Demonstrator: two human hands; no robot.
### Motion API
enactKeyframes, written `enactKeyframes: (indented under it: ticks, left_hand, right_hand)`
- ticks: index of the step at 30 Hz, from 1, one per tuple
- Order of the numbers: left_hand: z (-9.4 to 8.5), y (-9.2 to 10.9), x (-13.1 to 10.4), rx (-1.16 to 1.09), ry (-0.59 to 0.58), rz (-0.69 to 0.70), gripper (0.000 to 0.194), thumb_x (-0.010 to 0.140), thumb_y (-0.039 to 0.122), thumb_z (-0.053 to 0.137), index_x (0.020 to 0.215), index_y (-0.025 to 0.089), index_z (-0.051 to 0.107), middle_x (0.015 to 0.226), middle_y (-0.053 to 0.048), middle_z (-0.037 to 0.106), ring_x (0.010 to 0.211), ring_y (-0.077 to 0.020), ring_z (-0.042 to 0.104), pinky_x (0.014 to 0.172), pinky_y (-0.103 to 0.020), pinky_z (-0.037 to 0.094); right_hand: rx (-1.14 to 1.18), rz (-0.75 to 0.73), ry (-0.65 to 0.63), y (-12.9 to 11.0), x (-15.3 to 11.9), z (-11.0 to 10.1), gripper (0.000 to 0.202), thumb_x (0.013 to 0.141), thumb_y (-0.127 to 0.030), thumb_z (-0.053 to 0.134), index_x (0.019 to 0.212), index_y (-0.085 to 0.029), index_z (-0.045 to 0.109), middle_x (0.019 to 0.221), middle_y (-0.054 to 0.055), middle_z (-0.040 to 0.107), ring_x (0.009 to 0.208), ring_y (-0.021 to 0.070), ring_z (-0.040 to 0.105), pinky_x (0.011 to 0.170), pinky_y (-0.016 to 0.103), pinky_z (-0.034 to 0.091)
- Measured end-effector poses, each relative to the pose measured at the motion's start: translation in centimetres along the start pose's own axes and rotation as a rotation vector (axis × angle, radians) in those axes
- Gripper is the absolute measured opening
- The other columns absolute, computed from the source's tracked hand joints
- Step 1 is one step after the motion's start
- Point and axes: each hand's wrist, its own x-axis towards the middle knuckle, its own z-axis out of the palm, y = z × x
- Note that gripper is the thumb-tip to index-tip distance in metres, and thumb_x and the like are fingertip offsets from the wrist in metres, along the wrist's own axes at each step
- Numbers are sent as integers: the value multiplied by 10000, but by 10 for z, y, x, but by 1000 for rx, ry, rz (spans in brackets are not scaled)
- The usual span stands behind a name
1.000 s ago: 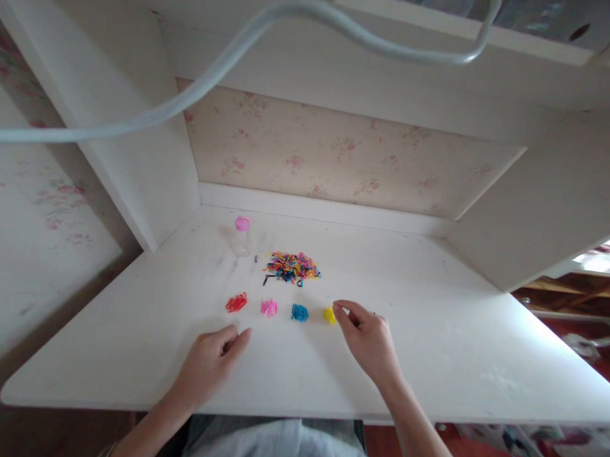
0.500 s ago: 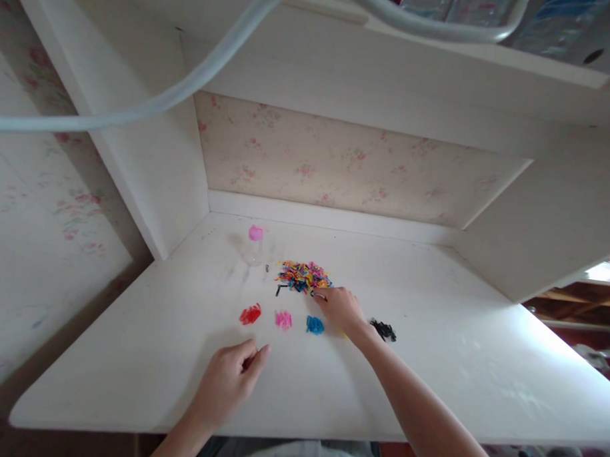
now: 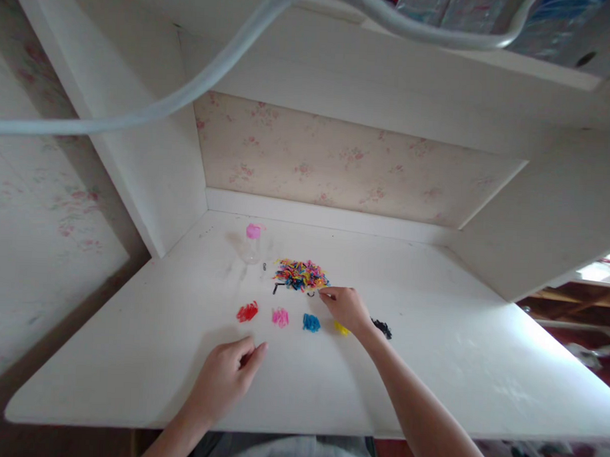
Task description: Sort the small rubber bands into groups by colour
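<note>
My right hand point(image 3: 346, 308) is closed in a pinch at the lower right edge of a mixed multicoloured pile point(image 3: 301, 275) of small bands; what its fingertips hold is too small to make out. Nearer me lie a red pile point(image 3: 247, 312), a pink pile point(image 3: 280, 317), a blue pile point(image 3: 311, 323), a yellow pile point(image 3: 341, 328) and a black pile point(image 3: 382, 328), the last two partly behind my right hand and forearm. My left hand point(image 3: 230, 372) rests with curled fingers on the white table below the red pile, nothing visible in it.
A clear bottle with a pink cap point(image 3: 253, 232) stands behind and left of the mixed pile. Several loose black pieces point(image 3: 277, 287) lie by that pile. A pale curved tube point(image 3: 190, 84) crosses the upper view. White panels point(image 3: 330, 219) border the table.
My right hand has shifted slightly right, away from the mixed pile's edge, and more of the yellow pile shows. A dark piece near its fingertips is now apart from them. My left hand stays put.
</note>
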Motion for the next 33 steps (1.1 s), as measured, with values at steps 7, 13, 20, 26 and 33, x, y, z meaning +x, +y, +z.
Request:
enactKeyframes:
  ticks: [7, 13, 20, 26, 33]
  left_hand:
    - [-1, 1, 0, 18, -3, -4, 423, 885, 437, 407, 560, 191, 296, 492, 63, 313, 474, -82, 362, 503, -214, 266]
    - [0, 1, 0, 22, -1, 8, 424, 883, 441, 408, 556, 197, 293, 492, 60, 312, 473, -87, 361, 486, -210, 269]
    - [-1, 5, 1, 49, 6, 29, 412, 890, 423, 396, 558, 200, 300, 492, 58, 320, 475, -91, 365, 496, -216, 278]
    - [-1, 5, 0, 63, 6, 30, 412, 892, 425, 392, 559, 199, 303, 496, 59, 320, 477, -90, 365, 499, -216, 275]
    - [-1, 5, -1, 84, -12, 33, 409, 899, 430, 387, 574, 198, 296, 506, 59, 331, 491, -91, 385, 515, -213, 282]
  right_hand:
    - [200, -45, 112, -4, -29, -2, 304, 861, -402, 441, 946, -300, 715, 730, -14, 709, 647, 140, 628, 574, 200, 386]
    - [219, -125, 107, -21, -70, 1, 291, 874, -345, 431, 922, -303, 715, 772, -21, 717, 679, 132, 640, 597, 187, 394]
    - [76, -85, 61, -24, -79, 8, 311, 891, -321, 404, 990, -329, 699, 812, -6, 719, 738, 151, 645, 603, 196, 383]
    - [61, -89, 40, -21, -81, 8, 316, 892, -325, 395, 1016, -333, 685, 769, -11, 710, 707, 144, 641, 593, 199, 374]
    - [140, -59, 83, -14, -88, 7, 298, 878, -338, 417, 993, -322, 692, 704, -8, 697, 649, 140, 637, 589, 199, 383]
